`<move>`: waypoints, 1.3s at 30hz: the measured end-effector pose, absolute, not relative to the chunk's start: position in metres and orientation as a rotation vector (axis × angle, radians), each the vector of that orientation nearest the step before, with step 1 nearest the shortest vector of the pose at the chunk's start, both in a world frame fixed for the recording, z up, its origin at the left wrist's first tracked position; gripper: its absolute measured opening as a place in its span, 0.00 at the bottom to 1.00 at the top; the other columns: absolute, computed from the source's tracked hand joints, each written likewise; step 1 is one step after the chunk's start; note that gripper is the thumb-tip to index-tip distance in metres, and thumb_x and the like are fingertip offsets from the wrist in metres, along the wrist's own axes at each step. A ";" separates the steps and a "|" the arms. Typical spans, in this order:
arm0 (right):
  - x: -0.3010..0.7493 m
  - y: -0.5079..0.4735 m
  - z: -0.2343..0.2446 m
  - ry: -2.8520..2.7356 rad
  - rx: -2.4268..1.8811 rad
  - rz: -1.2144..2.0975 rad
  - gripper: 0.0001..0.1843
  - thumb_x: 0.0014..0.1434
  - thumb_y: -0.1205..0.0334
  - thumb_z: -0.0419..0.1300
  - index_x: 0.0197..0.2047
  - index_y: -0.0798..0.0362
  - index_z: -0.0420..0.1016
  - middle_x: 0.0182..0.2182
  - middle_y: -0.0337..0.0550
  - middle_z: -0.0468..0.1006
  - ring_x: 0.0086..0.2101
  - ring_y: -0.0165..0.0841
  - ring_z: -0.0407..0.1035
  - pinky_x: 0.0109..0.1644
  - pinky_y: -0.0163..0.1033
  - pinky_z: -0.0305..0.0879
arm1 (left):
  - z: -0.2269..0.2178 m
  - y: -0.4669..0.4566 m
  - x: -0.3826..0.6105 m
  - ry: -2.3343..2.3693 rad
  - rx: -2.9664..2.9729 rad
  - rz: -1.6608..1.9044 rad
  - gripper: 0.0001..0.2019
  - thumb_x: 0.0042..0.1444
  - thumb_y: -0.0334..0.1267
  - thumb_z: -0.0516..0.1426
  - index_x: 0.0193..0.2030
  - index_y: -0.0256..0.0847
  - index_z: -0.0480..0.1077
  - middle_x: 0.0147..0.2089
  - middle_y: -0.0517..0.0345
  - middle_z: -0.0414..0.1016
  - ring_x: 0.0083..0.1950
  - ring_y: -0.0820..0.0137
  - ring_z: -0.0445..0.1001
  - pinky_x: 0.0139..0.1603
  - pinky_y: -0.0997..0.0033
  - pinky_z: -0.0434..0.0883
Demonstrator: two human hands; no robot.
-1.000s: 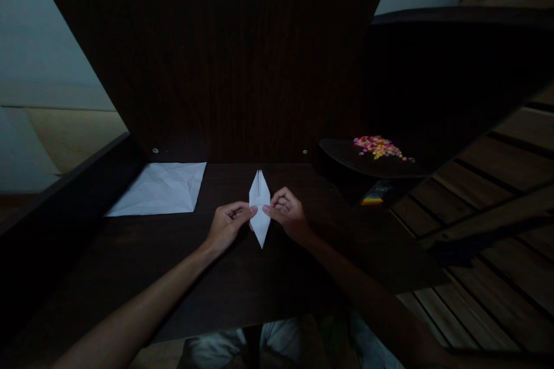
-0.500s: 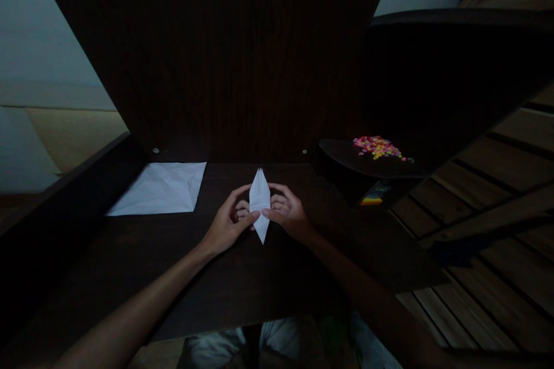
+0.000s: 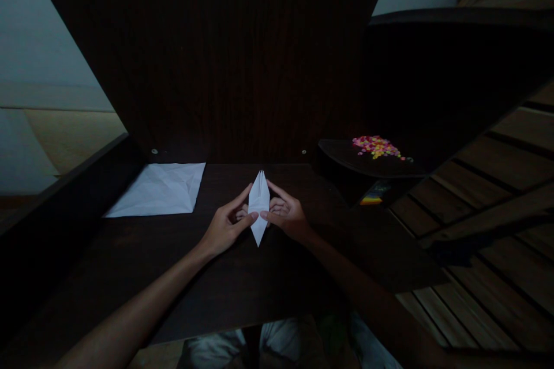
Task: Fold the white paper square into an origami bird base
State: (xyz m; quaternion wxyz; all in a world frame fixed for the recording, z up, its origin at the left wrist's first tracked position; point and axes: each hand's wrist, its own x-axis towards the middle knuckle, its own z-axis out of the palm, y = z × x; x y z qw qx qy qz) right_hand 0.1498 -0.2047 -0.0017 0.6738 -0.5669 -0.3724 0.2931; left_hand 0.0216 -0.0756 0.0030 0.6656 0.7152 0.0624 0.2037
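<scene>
A narrow, pointed piece of folded white paper [image 3: 259,200] is held up over the dark desk, split into thin points at its top and tapering to one point at the bottom. My left hand [image 3: 228,222] grips its left edge, thumb on the front face and the other fingers at the side and behind. On the opposite edge, my right hand [image 3: 287,214] grips it the same way. Both thumb tips lie close together across the paper's middle. Some fingers are partly hidden behind the paper.
A creased white paper sheet [image 3: 158,189] lies at the desk's [image 3: 208,294] back left. To the right, a curved shelf [image 3: 341,155] carries a heap of small colourful pieces [image 3: 377,147]. Below it shows a yellow-edged item [image 3: 373,196]. A dark panel [image 3: 234,69] rises behind.
The folded paper has tilted slightly, its lower point swinging a little to the left. The index fingers have shifted slightly along its upper edges. Both hands keep their hold.
</scene>
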 end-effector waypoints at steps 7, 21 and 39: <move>0.151 -0.204 -0.004 -0.805 -1.270 0.717 0.46 0.42 0.63 0.69 0.64 0.55 0.58 0.22 0.32 0.71 0.23 0.29 0.69 0.23 0.33 0.69 | 0.005 -0.074 0.020 0.107 1.724 0.451 0.33 0.55 0.40 0.59 0.67 0.39 0.55 0.36 0.58 0.75 0.36 0.71 0.71 0.39 0.70 0.70; 0.151 -0.205 -0.004 -0.848 -1.295 0.629 0.38 0.42 0.64 0.69 0.59 0.53 0.67 0.27 0.35 0.73 0.26 0.25 0.67 0.30 0.32 0.69 | 0.002 -0.074 0.022 0.110 1.648 0.427 0.20 0.54 0.39 0.61 0.53 0.35 0.69 0.41 0.51 0.77 0.39 0.67 0.75 0.43 0.68 0.72; 0.149 -0.203 -0.001 -0.780 -1.455 0.486 0.25 0.39 0.57 0.72 0.42 0.57 0.78 0.37 0.51 0.81 0.38 0.41 0.77 0.43 0.45 0.74 | 0.005 -0.070 0.024 0.179 1.762 0.604 0.17 0.53 0.39 0.61 0.50 0.37 0.74 0.45 0.50 0.79 0.45 0.62 0.77 0.49 0.61 0.73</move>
